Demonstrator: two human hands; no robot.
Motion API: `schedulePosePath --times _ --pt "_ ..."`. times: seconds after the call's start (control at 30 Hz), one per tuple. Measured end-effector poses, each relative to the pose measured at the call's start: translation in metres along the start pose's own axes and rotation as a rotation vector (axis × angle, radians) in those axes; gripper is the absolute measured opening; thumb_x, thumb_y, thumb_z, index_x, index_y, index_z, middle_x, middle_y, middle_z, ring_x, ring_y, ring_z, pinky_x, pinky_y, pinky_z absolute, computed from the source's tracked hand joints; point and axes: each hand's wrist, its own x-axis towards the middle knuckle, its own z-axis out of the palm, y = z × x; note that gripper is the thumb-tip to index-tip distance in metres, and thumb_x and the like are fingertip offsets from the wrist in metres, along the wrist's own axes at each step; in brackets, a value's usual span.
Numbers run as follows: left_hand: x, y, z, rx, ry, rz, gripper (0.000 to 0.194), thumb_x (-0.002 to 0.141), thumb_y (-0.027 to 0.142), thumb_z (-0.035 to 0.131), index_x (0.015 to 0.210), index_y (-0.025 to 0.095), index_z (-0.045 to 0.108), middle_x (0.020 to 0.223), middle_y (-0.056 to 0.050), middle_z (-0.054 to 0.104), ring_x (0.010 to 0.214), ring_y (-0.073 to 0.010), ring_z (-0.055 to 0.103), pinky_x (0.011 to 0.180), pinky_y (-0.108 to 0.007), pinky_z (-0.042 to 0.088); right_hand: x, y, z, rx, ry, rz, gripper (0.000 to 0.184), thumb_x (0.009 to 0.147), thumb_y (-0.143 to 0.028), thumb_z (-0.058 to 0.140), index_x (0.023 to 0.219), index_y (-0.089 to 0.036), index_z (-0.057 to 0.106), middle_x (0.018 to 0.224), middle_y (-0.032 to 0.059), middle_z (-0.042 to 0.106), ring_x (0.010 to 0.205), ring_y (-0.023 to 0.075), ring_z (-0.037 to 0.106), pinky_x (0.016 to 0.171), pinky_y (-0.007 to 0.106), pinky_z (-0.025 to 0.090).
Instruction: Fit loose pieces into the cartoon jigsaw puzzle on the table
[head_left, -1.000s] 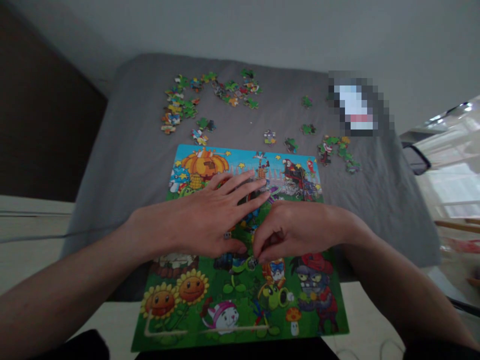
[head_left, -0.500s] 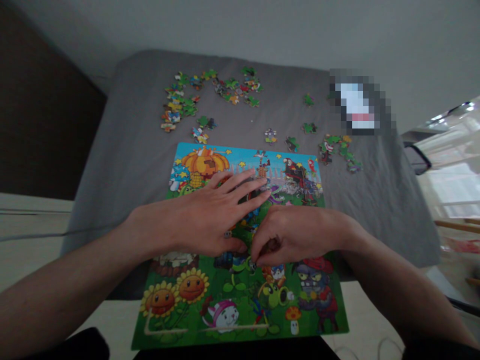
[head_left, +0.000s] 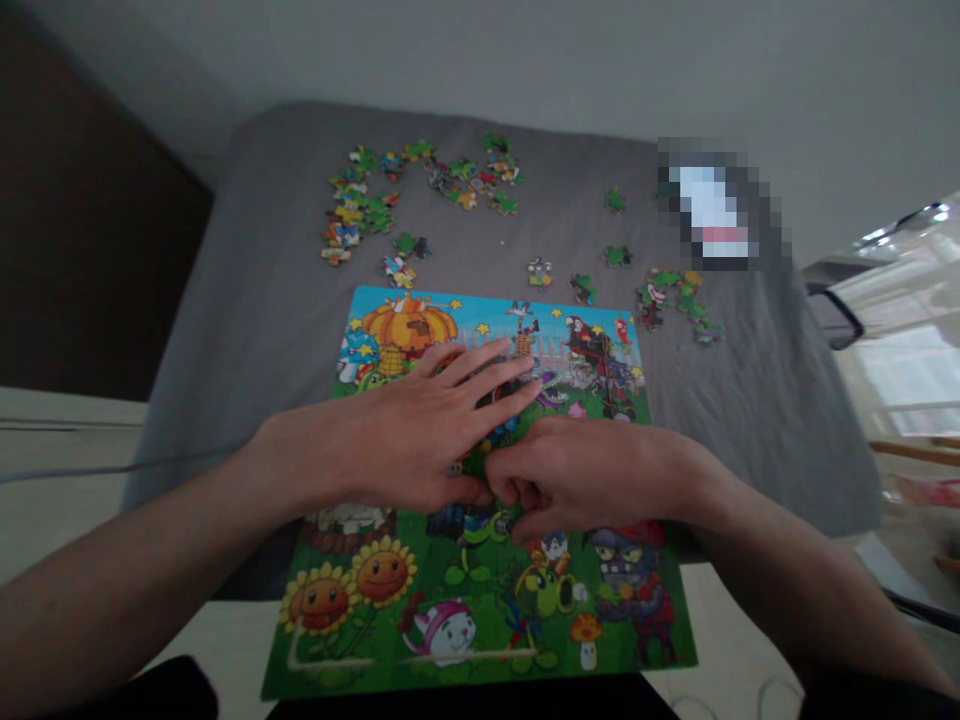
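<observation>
Jigsaw puzzle [head_left: 409, 330] lies flat on a grey fabric cover [head_left: 225, 300], showing a bright cartoon scene with sunflowers, a pumpkin house and a zombie in a red cap. Its near edge reaches past the cover onto a pale surface [head_left: 210, 640]. Both hands sit over the middle of the puzzle and hide that part of the picture, so any joins or gaps beneath them cannot be made out. The left hand [head_left: 405, 450] rests flat on the puzzle with its fingers spread, pointing toward the far right corner. The right hand [head_left: 592, 480] is bunched, its fingers [head_left: 517, 490] curled down onto the puzzle just beside the left hand; they hide whatever lies under them, so a pinched piece cannot be confirmed. A small dark fleck [head_left: 454, 468] shows at the edge of the left hand, too small to identify. Beyond the far edge of the puzzle, loose puzzle pieces [head_left: 356, 195] lie scattered on the cover in a loose arc and a smaller cluster to the right. A pixelated object [head_left: 709, 210] near the far right of the cover cannot be identified.
</observation>
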Motion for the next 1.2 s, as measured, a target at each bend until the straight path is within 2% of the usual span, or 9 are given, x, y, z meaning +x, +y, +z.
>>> schedulePosePath --times 0.23,0.4,0.63,0.97,1.1,1.2 --pt "0.001 0.002 -0.002 -0.010 -0.006 -0.005 0.088 0.090 0.048 0.071 0.161 0.011 0.035 0.170 -0.019 0.027 0.159 -0.0386 0.018 0.128 -0.056 0.014 0.000 -0.008 -0.004 -0.076 0.045 -0.001 0.018 0.085 -0.026 0.081 0.080 -0.020 0.064 0.065 -0.0068 0.050 0.058 0.0100 0.041 0.054 0.026 0.025" --pt "0.001 0.002 -0.001 -0.002 -0.003 -0.004 0.087 0.090 0.048 0.070 0.161 0.012 0.035 0.170 -0.018 0.028 0.159 -0.0375 0.018 0.128 -0.056 0.014 0.000 -0.004 -0.001 -0.056 0.040 -0.043 0.017 0.085 -0.025 0.080 0.081 -0.019 0.064 0.065 -0.0072 0.050 0.059 0.0095 0.043 0.054 0.026 0.024" --pt "0.001 0.003 -0.002 0.000 -0.011 0.002 0.088 0.091 0.050 0.069 0.161 0.011 0.034 0.170 -0.019 0.028 0.159 -0.0379 0.018 0.128 -0.057 0.015 -0.001 -0.001 -0.001 -0.014 -0.017 -0.016 0.019 0.085 -0.025 0.079 0.081 -0.019 0.061 0.067 -0.0071 0.052 0.059 0.0097 0.044 0.054 0.026 0.025" --pt "-0.001 0.003 -0.002 -0.002 0.005 0.015 0.084 0.092 0.049 0.068 0.161 0.014 0.035 0.170 -0.018 0.029 0.159 -0.0379 0.018 0.127 -0.057 0.016 -0.002 0.000 0.000 -0.016 -0.012 -0.018 0.018 0.086 -0.026 0.078 0.081 -0.020 0.062 0.067 -0.0062 0.054 0.061 0.0106 0.045 0.055 0.027 0.025" --pt "-0.002 0.000 -0.003 0.003 0.013 0.028 0.086 0.093 0.052 0.066 0.162 0.013 0.032 0.171 -0.018 0.026 0.159 -0.0391 0.018 0.128 -0.057 0.016 -0.002 0.001 -0.002 0.024 0.009 -0.086 0.020 0.088 -0.027 0.078 0.080 -0.019 0.061 0.066 -0.0061 0.056 0.060 0.0094 0.046 0.056 0.027 0.026" --pt "-0.005 -0.005 -0.011 0.041 0.035 0.003 0.078 0.099 0.049 0.060 0.163 0.014 0.030 0.171 -0.018 0.025 0.158 -0.0399 0.018 0.126 -0.058 0.019 -0.004 0.002 -0.007 0.110 0.086 -0.181 0.025 0.090 -0.032 0.076 0.077 -0.018 0.059 0.063 -0.0073 0.056 0.056 0.0074 0.048 0.055 0.024 0.030"
